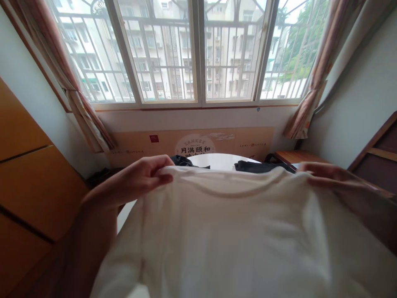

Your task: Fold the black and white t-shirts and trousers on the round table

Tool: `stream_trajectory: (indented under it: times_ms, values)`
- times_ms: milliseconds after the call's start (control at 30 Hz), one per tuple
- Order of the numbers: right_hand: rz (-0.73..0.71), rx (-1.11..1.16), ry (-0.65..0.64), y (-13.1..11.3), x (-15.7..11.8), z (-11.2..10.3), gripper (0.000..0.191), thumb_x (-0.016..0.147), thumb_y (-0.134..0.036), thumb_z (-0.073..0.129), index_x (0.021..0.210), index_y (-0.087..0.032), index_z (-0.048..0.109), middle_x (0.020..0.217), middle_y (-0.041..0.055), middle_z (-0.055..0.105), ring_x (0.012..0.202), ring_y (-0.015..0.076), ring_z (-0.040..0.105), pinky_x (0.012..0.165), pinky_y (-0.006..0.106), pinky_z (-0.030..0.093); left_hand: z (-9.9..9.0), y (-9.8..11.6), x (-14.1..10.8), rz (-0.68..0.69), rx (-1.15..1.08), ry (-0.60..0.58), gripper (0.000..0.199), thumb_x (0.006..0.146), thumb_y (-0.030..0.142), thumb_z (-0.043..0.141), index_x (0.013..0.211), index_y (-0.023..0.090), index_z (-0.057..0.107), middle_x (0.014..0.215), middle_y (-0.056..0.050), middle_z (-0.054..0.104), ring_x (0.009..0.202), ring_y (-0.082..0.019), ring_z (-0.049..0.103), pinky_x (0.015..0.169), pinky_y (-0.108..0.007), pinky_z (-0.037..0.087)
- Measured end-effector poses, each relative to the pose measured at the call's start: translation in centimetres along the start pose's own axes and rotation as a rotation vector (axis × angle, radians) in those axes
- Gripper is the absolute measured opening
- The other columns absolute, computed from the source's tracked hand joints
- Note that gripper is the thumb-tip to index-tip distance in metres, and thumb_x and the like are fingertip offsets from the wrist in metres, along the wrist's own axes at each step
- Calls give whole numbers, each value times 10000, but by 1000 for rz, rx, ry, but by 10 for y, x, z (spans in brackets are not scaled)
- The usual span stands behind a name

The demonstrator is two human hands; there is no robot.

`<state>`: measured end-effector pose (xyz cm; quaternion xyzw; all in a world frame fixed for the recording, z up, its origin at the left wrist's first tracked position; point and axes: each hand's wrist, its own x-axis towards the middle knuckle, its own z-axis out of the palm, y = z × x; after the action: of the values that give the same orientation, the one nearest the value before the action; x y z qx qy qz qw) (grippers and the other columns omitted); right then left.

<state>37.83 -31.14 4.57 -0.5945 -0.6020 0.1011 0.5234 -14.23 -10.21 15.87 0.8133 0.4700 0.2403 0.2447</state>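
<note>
A white T-shirt point(229, 231) hangs spread out in front of me, its round neckline at the top and its lower part running out of the frame. My left hand point(151, 171) pinches the shirt's left shoulder between thumb and fingers. At the other shoulder, my right hand point(322, 174) grips the fabric, slightly blurred. The shirt covers most of the white table point(220, 159) behind it.
Dark folded cloth point(263, 166) and a dark bundle point(182, 160) lie on the table beyond the shirt. A wooden surface point(307, 157) stands at the right, orange cabinets point(37, 178) at the left. Behind are a printed board point(139, 142), curtains and a barred window.
</note>
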Motion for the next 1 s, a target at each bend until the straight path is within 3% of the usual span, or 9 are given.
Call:
stream_trajectory:
  times_ms: [133, 200, 267, 367, 567, 633, 733, 833, 1000]
  values:
    - [8, -104, 15, -2, 108, 81, 623, 823, -496, 785, 1368, -231, 640, 1247, 139, 709, 1162, 338, 686, 993, 474, 566, 46, 0, 79, -132, 356, 406, 384, 816, 465, 661, 1062, 171, 637, 1099, -155, 694, 1039, -334, 646, 876, -385, 500]
    - [26, -149, 16, 7, 141, 111, 602, 819, -496, 766, 1337, -212, 651, 1235, 154, 709, 1196, 355, 669, 1043, 517, 529, 59, -12, 87, -260, 500, 384, 482, 819, 451, 670, 1177, 132, 622, 1256, -238, 652, 1202, -408, 605, 995, -479, 469]
    - [-5, -145, -67, 11, 144, 131, 498, 865, -501, 713, 1265, -206, 684, 1187, 148, 725, 1163, 348, 678, 1033, 523, 526, 64, -24, 84, -260, 494, 250, 514, 842, 472, 652, 1221, 125, 622, 1301, -245, 644, 1237, -403, 605, 1026, -474, 463]
    - [-102, -78, -438, -2, 106, 153, 340, 942, -488, 670, 1165, -240, 734, 1038, 93, 756, 972, 285, 713, 922, 450, 566, 68, -25, 76, -140, 308, -23, 459, 846, 476, 637, 1182, 166, 674, 1213, -161, 709, 1089, -314, 684, 913, -357, 515]
    - [-321, -206, -849, -45, 31, 197, 228, 851, -304, 808, 1058, -238, 738, 1061, 70, 697, 1025, 272, 638, 915, 391, 522, 110, 18, 67, 49, 181, -647, 713, 697, 308, 784, 1397, 334, 651, 1214, -15, 736, 899, -205, 706, 774, -260, 500]
    - [-316, -241, -849, -47, 29, 203, 32, 934, -220, 680, 931, -220, 712, 1006, 69, 685, 978, 253, 629, 885, 376, 514, 127, 27, 67, 113, 187, -770, 681, 689, 241, 779, 1353, 356, 685, 1168, 13, 743, 821, -179, 685, 750, -256, 492]
    - [-255, -82, -833, -46, 36, 197, 104, 975, -223, 606, 894, -221, 672, 1071, 78, 692, 1005, 249, 647, 922, 379, 513, 136, 28, 69, 138, 166, -892, 448, 661, 190, 779, 1093, 307, 781, 941, 38, 739, 743, -166, 649, 689, -246, 467]
    - [-105, 213, -788, -46, 45, 184, 169, 1008, -365, 607, 922, -232, 666, 1069, 64, 708, 1039, 250, 661, 943, 364, 516, 119, 21, 69, 107, 122, -808, 252, 653, 204, 764, 900, 249, 739, 784, 40, 678, 746, -181, 634, 641, -240, 436]
    - [346, 804, -578, -50, 62, 156, 330, 913, -522, 757, 865, -216, 643, 742, -8, 603, 621, 133, 556, 570, 222, 476, 70, 5, 66, 93, 71, -593, 84, 697, 253, 669, 745, 217, 610, 756, 7, 606, 762, -195, 571, 654, -264, 418]
